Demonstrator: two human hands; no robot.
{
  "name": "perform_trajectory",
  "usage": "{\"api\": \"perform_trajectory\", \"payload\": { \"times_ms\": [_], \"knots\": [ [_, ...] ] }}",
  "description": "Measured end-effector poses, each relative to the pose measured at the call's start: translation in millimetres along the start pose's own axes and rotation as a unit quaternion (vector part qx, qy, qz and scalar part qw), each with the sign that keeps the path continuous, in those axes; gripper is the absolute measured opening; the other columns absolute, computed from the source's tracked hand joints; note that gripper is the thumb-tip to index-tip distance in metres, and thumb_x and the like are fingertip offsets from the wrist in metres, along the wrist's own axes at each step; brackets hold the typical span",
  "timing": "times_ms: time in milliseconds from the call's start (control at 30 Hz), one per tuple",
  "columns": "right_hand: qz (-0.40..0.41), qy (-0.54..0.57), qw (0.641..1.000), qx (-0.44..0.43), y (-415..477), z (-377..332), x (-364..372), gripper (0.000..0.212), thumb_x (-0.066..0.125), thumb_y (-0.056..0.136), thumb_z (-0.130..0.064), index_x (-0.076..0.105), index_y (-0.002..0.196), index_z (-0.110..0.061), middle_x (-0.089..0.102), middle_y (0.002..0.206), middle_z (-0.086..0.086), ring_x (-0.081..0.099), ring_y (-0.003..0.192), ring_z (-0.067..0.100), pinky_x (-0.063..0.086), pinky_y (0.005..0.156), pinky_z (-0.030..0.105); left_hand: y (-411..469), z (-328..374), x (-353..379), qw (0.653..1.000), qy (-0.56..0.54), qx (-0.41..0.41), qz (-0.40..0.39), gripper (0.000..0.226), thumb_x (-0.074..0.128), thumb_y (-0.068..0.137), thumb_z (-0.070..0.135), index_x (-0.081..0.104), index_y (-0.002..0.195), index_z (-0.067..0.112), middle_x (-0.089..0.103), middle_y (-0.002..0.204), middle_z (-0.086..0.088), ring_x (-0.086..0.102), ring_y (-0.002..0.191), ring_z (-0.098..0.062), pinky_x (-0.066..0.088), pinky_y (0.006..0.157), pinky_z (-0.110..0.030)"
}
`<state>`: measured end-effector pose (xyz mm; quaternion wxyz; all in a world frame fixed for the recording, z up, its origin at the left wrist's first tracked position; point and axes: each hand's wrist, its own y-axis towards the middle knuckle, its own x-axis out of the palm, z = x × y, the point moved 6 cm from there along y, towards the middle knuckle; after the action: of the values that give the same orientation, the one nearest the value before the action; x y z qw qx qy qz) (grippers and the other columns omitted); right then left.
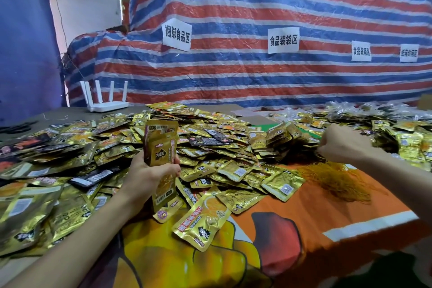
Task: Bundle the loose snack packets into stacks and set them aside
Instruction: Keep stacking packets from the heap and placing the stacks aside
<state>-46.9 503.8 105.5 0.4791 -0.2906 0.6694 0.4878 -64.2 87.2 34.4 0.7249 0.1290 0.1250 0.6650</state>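
A big heap of loose gold snack packets (210,147) covers the table from the left edge to the middle. My left hand (149,175) holds a stack of packets (161,147) upright above the heap's near edge. My right hand (343,142) reaches out to the right, fingers curled down at the far end of a pile of orange rubber bands (336,177). Whether it pinches a band is hidden by the fingers. More packets, some bundled, lie at the far right (397,133).
An orange printed sheet (304,229) covers the near part of the table. A white router (105,100) with upright antennas stands at the back left. A striped tarp (257,65) with paper labels rises behind the table. Black scissors (16,127) lie at far left.
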Motion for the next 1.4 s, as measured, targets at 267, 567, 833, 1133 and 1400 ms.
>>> {"api": "perform_trajectory", "payload": {
  "times_ms": [267, 567, 833, 1133, 1400],
  "knots": [
    [-0.141, 0.447, 0.855, -0.225, -53.1, -168.6, -5.6, 0.007, 0.075, 0.09, -0.03, 0.077, 0.085, -0.026, 0.075, 0.081, -0.011, 0.068, 0.075, -0.002, 0.046, 0.061, 0.009, 0.5, 6.1, -15.3, 0.992, -0.107, -0.06, 0.022, 0.019, 0.07, 0.067, 0.019, 0.081, 0.08, 0.01, 0.077, 0.095, -0.009, 0.069, 0.071, -0.02, 0.056, 0.067, -0.031],
    [-0.138, 0.61, 0.744, -0.234, -67.5, -295.1, 6.1, 0.01, 0.075, 0.09, -0.021, 0.073, 0.08, -0.022, 0.074, 0.07, -0.01, 0.067, 0.065, -0.006, 0.044, 0.053, 0.006, 0.7, 3.2, -23.7, 0.977, -0.165, -0.133, 0.018, 0.021, 0.075, 0.067, 0.016, 0.08, 0.087, 0.011, 0.073, 0.09, -0.014, 0.067, 0.081, -0.027, 0.053, 0.08, -0.042],
    [-0.145, 0.648, 0.721, -0.198, -61.9, -289.5, 38.1, 0.017, 0.077, 0.088, -0.02, 0.078, 0.072, -0.024, 0.071, 0.073, -0.005, 0.062, 0.065, 0.004, 0.045, 0.065, 0.025, 6.0, 0.5, -36.5, 0.972, -0.186, -0.126, 0.061, 0.031, 0.07, 0.068, 0.017, 0.081, 0.095, 0.007, 0.071, 0.089, -0.013, 0.067, 0.075, -0.025, 0.056, 0.078, -0.037],
    [-0.207, 0.687, 0.667, -0.201, -68.5, -289.7, 39.1, 0.018, 0.076, 0.088, -0.02, 0.08, 0.071, -0.025, 0.067, 0.069, -0.006, 0.057, 0.068, 0.011, 0.044, 0.06, 0.022, 7.0, -3.5, -37.3, 0.975, -0.16, -0.136, 0.066, 0.028, 0.068, 0.069, 0.013, 0.082, 0.094, 0.011, 0.075, 0.087, -0.013, 0.07, 0.07, -0.019, 0.059, 0.059, -0.027],
    [-0.199, 0.665, 0.681, -0.233, -71.0, -288.7, 38.3, 0.02, 0.072, 0.092, -0.018, 0.081, 0.075, -0.022, 0.078, 0.09, -0.002, 0.059, 0.067, -0.004, 0.042, 0.067, 0.022, 9.0, -10.3, -38.5, 0.975, -0.133, -0.177, 0.008, 0.023, 0.072, 0.063, 0.014, 0.081, 0.082, 0.004, 0.073, 0.092, -0.019, 0.07, 0.077, -0.03, 0.059, 0.078, -0.039]
  ]
}}
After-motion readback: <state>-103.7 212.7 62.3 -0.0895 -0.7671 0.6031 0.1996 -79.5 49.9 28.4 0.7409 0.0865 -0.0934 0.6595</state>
